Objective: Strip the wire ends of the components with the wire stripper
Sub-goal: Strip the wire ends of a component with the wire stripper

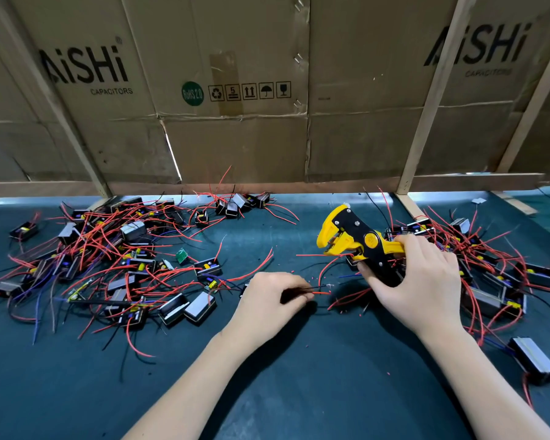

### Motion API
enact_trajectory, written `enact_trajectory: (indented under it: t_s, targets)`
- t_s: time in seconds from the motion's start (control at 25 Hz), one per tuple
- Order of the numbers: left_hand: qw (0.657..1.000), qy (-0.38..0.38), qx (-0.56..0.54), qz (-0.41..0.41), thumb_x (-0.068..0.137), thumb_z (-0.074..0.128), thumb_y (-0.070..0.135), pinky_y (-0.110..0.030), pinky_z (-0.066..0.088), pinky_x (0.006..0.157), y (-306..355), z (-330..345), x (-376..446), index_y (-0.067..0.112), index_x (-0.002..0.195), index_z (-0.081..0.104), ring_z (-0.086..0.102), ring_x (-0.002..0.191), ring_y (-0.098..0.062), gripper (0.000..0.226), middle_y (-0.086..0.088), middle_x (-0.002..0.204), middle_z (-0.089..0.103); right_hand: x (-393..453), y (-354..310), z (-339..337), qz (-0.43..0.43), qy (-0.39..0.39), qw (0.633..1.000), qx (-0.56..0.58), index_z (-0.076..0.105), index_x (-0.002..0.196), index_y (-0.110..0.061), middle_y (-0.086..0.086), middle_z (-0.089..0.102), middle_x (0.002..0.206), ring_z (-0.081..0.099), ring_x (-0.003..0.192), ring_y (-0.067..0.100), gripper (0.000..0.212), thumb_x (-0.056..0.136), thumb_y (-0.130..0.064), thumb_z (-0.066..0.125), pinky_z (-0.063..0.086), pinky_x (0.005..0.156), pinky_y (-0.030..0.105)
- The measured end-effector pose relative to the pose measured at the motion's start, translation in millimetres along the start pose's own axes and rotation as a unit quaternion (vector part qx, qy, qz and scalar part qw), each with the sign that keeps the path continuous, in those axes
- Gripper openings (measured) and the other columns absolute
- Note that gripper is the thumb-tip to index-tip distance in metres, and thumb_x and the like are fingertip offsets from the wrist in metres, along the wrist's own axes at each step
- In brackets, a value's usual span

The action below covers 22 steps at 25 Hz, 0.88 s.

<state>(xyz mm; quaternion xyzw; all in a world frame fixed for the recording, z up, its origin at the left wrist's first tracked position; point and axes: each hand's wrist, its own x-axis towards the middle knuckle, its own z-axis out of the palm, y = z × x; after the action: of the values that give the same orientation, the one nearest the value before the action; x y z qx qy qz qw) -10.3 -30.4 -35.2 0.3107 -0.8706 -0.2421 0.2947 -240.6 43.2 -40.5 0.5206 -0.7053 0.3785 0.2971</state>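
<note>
While gripped: wire stripper [356, 238], wires [319, 292].

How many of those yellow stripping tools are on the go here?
1. The stripper is gripped in the right hand, right of centre above the mat. Another could lie hidden under the wire piles.

One yellow wire stripper [356, 239] and two hands are in view; boxed components lie in two heaps, left [115, 258] and right [489, 265], too tangled to count.
</note>
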Motion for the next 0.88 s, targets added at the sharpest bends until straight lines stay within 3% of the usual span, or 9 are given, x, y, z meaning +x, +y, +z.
enact_trajectory:
  t_s: [0.12, 0.32, 0.56, 0.72, 0.88]
  targets:
    - [0.977, 0.048, -0.188, -0.090, 0.091, 0.066, 0.010, -0.022, 0.048, 0.055, 0.0, -4.2, -2.5, 0.013, 0.085, 0.069, 0.058, 0.047, -0.013, 0.008, 0.000, 0.065, 0.070, -1.8, -0.2, 0.5, 0.007, -0.011, 1.000, -0.023, 0.061, 0.095, -0.011, 0.004, 0.061, 0.083, 0.058, 0.077, 0.032, 0.056, 0.074, -0.062, 0.056, 0.034, 0.072, 0.039]
    - [0.937, 0.100, -0.317, -0.112, 0.095, 0.060, 0.009, -0.015, 0.042, 0.050, -2.9, -15.5, -1.9, 0.005, 0.083, 0.064, 0.054, 0.041, -0.018, 0.013, -0.011, 0.067, 0.071, -5.8, -6.3, 3.6, 0.008, -0.052, 0.995, -0.084, 0.060, 0.092, -0.008, 0.007, 0.058, 0.079, 0.057, 0.076, 0.033, 0.057, 0.070, -0.061, 0.059, 0.035, 0.071, 0.041]
    - [0.945, 0.084, -0.289, -0.130, 0.096, 0.058, 0.013, -0.020, 0.034, 0.041, -1.0, -8.3, -1.7, 0.012, 0.079, 0.066, 0.038, 0.034, -0.017, 0.019, -0.005, 0.047, 0.058, -10.4, -22.6, 6.3, -0.030, -0.057, 0.994, -0.086, 0.061, 0.091, -0.008, 0.005, 0.062, 0.083, 0.059, 0.075, 0.031, 0.055, 0.071, -0.060, 0.063, 0.035, 0.071, 0.040]
    - [0.953, 0.087, -0.260, -0.130, 0.098, 0.056, 0.018, -0.017, 0.035, 0.049, -1.0, -7.7, -0.3, 0.017, 0.086, 0.068, 0.034, 0.036, -0.013, 0.017, -0.001, 0.037, 0.045, -10.8, -26.5, 4.9, -0.025, -0.049, 0.996, -0.071, 0.061, 0.091, -0.006, 0.007, 0.064, 0.083, 0.060, 0.073, 0.032, 0.056, 0.072, -0.059, 0.059, 0.037, 0.070, 0.040]
    - [0.953, 0.080, -0.259, -0.137, 0.098, 0.055, 0.019, -0.015, 0.035, 0.050, -3.3, -6.9, 0.8, 0.018, 0.088, 0.068, 0.033, 0.034, -0.012, 0.017, -0.001, 0.036, 0.044, -10.3, -27.4, 2.7, -0.020, -0.055, 0.996, -0.065, 0.061, 0.087, -0.008, 0.004, 0.062, 0.076, 0.060, 0.071, 0.031, 0.053, 0.071, -0.059, 0.060, 0.036, 0.068, 0.039]
